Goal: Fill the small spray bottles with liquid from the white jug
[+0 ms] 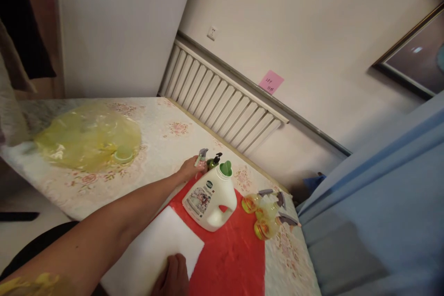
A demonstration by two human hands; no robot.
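My left hand (189, 169) reaches across the table, its fingers round a clear spray bottle (202, 162) with a grey trigger head. Just beyond stands a green bottle with a black pump (214, 162). A large cream detergent jug (211, 199), with a green spout and a picture label, stands upright on a red sheet (229, 259). Lower down, my right hand (174, 274) rests over a white pad (156, 249), fingers curled together; whatever may be under them is hidden.
Several yellowish spray bottles (265, 215) with grey heads lie right of the jug. A yellow plastic bag (90, 136) with a round pale-green item (123, 154) sits on the flowered tablecloth (156, 148). Behind are a radiator (222, 97) and a blue curtain (374, 203).
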